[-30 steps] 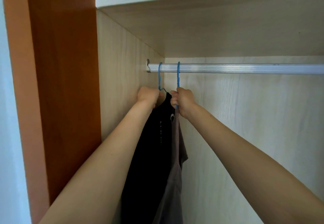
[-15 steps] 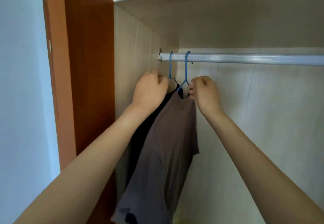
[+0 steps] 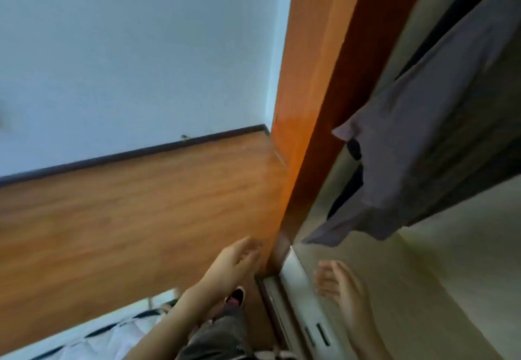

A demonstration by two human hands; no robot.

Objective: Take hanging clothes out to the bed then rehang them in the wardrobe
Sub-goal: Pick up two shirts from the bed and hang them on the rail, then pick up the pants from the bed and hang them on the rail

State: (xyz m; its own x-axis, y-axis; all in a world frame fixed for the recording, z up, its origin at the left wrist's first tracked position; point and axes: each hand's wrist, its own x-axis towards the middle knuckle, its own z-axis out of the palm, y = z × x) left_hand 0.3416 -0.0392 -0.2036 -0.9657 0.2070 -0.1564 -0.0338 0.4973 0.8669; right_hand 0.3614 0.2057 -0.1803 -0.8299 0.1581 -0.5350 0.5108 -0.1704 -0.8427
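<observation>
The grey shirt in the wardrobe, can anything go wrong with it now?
Maybe. The grey shirt hangs at a slant in the wardrobe and neither hand holds it: the left hand and the right hand are both low and open. Its hanger is out of view, so I cannot tell how well it is hooked; it might slip off. The picture is also blurred and tilted, so the person could trip on the wardrobe's bottom track.

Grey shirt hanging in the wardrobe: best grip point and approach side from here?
Probably the loose lower hem of the grey shirt, approached from below on the open wardrobe side. It hangs free in front of the black garment, and both hands, left hand and right hand, sit empty beneath it. Hanger and rail are out of frame.
</observation>
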